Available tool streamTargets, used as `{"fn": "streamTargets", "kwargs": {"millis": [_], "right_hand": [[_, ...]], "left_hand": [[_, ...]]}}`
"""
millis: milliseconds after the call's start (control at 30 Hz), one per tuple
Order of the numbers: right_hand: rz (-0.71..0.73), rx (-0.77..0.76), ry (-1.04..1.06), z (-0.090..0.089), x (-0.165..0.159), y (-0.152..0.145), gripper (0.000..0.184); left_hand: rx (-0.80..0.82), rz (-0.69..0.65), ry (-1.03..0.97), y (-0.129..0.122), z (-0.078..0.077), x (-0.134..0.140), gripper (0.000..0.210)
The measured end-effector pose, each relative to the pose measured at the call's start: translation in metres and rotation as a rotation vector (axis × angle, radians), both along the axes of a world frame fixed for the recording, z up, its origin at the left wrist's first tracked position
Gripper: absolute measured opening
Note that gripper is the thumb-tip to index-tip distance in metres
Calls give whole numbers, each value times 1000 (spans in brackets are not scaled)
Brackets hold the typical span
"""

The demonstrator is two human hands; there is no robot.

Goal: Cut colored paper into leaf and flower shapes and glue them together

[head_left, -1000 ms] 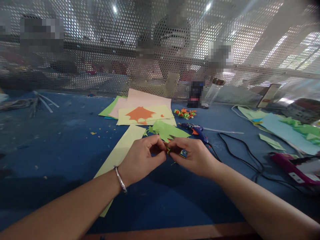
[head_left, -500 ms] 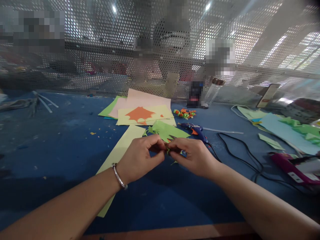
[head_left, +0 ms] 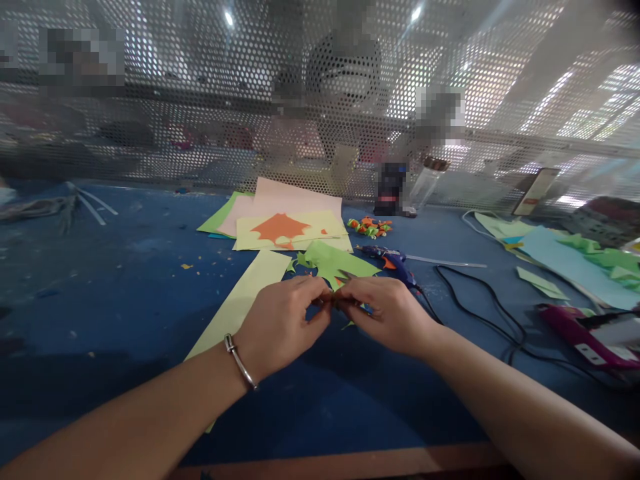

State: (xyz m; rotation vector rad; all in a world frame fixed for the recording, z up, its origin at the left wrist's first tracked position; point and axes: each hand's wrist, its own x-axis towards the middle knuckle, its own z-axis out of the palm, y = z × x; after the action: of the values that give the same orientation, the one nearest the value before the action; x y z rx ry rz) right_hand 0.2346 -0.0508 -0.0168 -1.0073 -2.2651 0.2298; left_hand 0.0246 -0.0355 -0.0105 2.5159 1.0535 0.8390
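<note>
Green and orange paper, a small folded scrap of it (head_left: pixel 334 301), sits pinched between the fingertips of both hands just above the blue worktop (head_left: pixel 125 280), near its front edge and about midway along. The left hand (head_left: pixel 280 323), with a silver bangle (head_left: pixel 240 360) at the wrist, closes thumb and forefinger narrowly on the scrap's left end; the right hand (head_left: pixel 387 310) closes on its right end in the same tight way, so the piece is mostly hidden and its exact shape cannot be told.

Such a small piece looks best worked with the fingertips close together and light pressure, turning it a little at a time so it neither tears nor slips.

Just behind the hands lie a jagged green paper offcut (head_left: pixel 337 261) and a long pale yellow sheet (head_left: pixel 240 300). Toward the back edge rests a yellow sheet bearing an orange leaf cut-out (head_left: pixel 280 228), with a heap of finished curled paper bits (head_left: pixel 370 227) beside it. A blue glue gun (head_left: pixel 395 261) and its black cord (head_left: pixel 475 310) lie to the right.
</note>
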Motion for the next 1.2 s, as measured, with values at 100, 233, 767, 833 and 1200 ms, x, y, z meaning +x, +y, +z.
{"fn": "streamTargets", "kwargs": {"millis": [100, 233, 767, 833, 1200], "right_hand": [[-15, 7, -13, 1, -2, -1, 12], [-39, 19, -4, 2, -3, -1, 11], [-10, 8, -49, -1, -1, 1, 10], [-9, 14, -92, -2, -1, 1, 11], [10, 21, -176, 1, 0, 0, 14]], "left_hand": [[25, 24, 11, -3, 0, 0, 7], [-2, 6, -40, -3, -1, 1, 6], [-258, -1, -196, 3, -3, 2, 7], [-253, 7, -146, 4, -4, 2, 7], [-67, -40, 38, 0, 0, -1, 8]]}}
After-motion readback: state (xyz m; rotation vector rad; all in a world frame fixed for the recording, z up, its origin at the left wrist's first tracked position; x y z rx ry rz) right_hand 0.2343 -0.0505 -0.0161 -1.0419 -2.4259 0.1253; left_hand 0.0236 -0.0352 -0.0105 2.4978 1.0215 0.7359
